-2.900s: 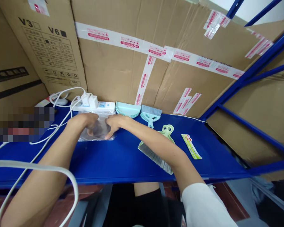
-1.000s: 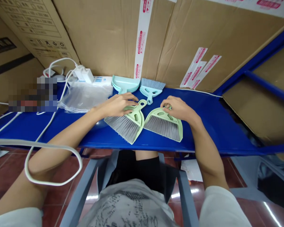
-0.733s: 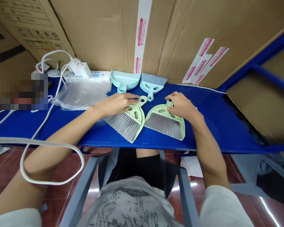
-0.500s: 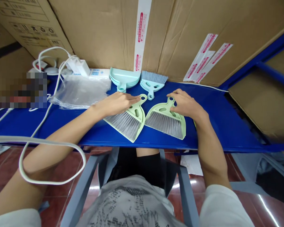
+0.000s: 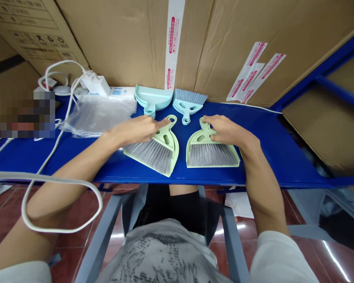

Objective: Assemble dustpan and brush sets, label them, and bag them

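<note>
R hand pinching R green set, L hand over L green set

Nearest: my grey printed shirt, black shorts past it, grey chair w/ arms L & R, red tiled floor around. White cable loops in front of my L forearm, near L.

Blue table next. Both sets lie on it close to near edge, bristles my way, handles far. Each = brush nested in dustpan. R one sits abt square to the edge; L one's angled, handle end pointing far R. Small gap b/w them, bare blue showing.

My R hand comes in from the R: fingers at handle end, thumb lower by the cutouts, handle pinched b/w. L hand's palm down across its set's handle, fingers close tog., tips nr the hanging hole; can't tell if it's gripping, underside hidden.

Farther, L: clear plastic bags, flat, by white power strip w/ adapter plugged in. Far middle: stack of light-blue dustpans, just R of it light-blue brushes, bristles far. Behind all: cardboard w/ red-and-white tape.
</note>
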A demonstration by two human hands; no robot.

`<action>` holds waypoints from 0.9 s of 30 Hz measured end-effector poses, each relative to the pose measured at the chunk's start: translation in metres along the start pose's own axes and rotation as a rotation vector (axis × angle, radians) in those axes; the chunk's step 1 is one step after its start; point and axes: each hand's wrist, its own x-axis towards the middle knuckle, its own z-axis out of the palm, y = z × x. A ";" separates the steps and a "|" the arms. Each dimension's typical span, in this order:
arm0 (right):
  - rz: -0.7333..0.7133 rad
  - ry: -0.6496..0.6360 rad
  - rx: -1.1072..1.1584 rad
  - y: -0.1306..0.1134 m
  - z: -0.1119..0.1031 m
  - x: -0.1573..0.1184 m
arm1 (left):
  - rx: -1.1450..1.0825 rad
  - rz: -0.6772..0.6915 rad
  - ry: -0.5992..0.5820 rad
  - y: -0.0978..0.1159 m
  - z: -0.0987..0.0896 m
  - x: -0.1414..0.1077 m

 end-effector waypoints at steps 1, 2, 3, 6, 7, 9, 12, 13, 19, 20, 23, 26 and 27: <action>0.007 -0.011 0.005 0.000 -0.002 0.001 | -0.015 -0.004 -0.006 0.000 -0.002 -0.001; 0.019 -0.017 0.008 0.001 -0.003 0.001 | -0.032 -0.009 -0.008 0.000 -0.003 -0.001; 0.031 -0.022 0.011 0.002 -0.004 0.001 | -0.051 -0.013 -0.007 0.001 -0.004 -0.002; 0.053 -0.011 0.066 0.006 -0.003 0.001 | -0.091 -0.030 0.033 0.001 -0.001 -0.002; 0.054 0.001 0.108 0.008 -0.003 0.001 | -0.093 -0.036 0.058 0.000 0.001 -0.001; 0.036 0.016 0.205 0.012 -0.004 0.000 | -0.109 -0.034 0.114 -0.003 0.006 -0.001; -0.012 -0.003 0.291 0.018 -0.009 -0.003 | -0.208 0.023 0.199 -0.010 0.011 0.000; -0.015 0.008 0.297 0.019 -0.010 -0.003 | -0.253 0.042 0.231 -0.012 0.011 0.000; 0.207 0.175 0.165 -0.005 0.003 0.013 | -0.360 -0.003 0.455 -0.004 0.018 0.013; 0.260 0.190 0.158 -0.011 0.008 0.017 | -0.353 -0.016 0.471 -0.001 0.021 0.017; 0.339 0.260 0.173 -0.022 0.021 0.027 | -0.351 -0.039 0.454 0.008 0.031 0.026; 0.336 0.318 0.194 -0.022 0.026 0.032 | -0.380 -0.064 0.426 0.009 0.036 0.029; 0.335 0.328 0.203 -0.022 0.026 0.033 | -0.398 -0.069 0.422 0.009 0.037 0.029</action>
